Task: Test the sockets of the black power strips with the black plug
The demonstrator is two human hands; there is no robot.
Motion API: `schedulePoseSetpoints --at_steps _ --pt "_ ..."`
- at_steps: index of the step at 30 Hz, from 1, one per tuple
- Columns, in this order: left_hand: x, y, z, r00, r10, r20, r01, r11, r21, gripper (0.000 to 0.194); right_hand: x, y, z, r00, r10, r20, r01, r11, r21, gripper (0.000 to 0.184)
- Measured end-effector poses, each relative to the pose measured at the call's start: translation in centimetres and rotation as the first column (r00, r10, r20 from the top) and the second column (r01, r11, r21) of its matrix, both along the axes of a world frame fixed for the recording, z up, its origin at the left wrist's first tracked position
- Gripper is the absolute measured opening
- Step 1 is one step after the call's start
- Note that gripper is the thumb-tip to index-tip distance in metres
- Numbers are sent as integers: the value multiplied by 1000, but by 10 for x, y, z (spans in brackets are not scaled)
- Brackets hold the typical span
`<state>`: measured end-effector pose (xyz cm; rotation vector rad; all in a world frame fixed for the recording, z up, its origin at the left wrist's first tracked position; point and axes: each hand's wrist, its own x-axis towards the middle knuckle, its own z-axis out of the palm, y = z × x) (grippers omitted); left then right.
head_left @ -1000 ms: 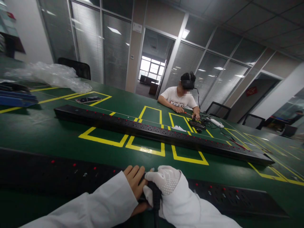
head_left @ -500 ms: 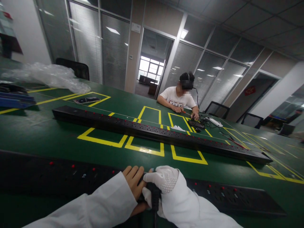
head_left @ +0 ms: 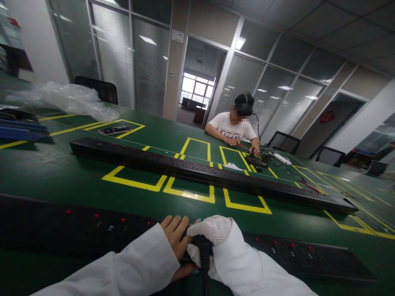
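Note:
A long black power strip [head_left: 129, 234] with red indicator lights and sockets lies across the near edge of the table. My bare left hand [head_left: 179, 236] is wrapped round its middle, fingers over the top and thumb below. Beside it, my right hand [head_left: 212, 234], in a white dotted glove, grips a black plug [head_left: 205, 248] against the strip. The plug's cord [head_left: 204, 281] hangs down toward me. Whether the prongs are in a socket is hidden by my hands. White sleeves cover both forearms.
A second long power strip [head_left: 197, 168] lies farther back across yellow tape outlines. At left are a phone [head_left: 114, 130], clear plastic wrap [head_left: 68, 100] and a blue holder [head_left: 23, 129]. Across the table a person [head_left: 233, 125] handles small parts beside cables and a white power strip [head_left: 282, 159].
The view has shifted very slightly. Both hands keep their hold on the power strip and the plug; the person opposite has barely moved.

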<state>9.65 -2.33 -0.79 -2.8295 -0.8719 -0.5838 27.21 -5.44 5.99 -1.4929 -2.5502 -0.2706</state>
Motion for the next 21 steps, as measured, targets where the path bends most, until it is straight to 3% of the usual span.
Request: schedulePoseSetpoints --at_steps 8,14,17,21 --pt "1 -1 0 999 18 -49 -18 1000 -15 69 3 -1 -16 992 -3 126 1 1000 12 23" --pt "-2 -2 8 999 2 -42 -3 999 -33 57 2 -4 3 990 -73 -123 55 988 -144 29" --pt "-2 -2 8 999 3 -42 -5 1000 -31 58 3 -5 2 994 -23 -104 15 996 -84 28" --pt "0 -1 3 999 15 -29 -16 999 -31 73 5 -2 -15 996 40 81 -47 995 87 25"
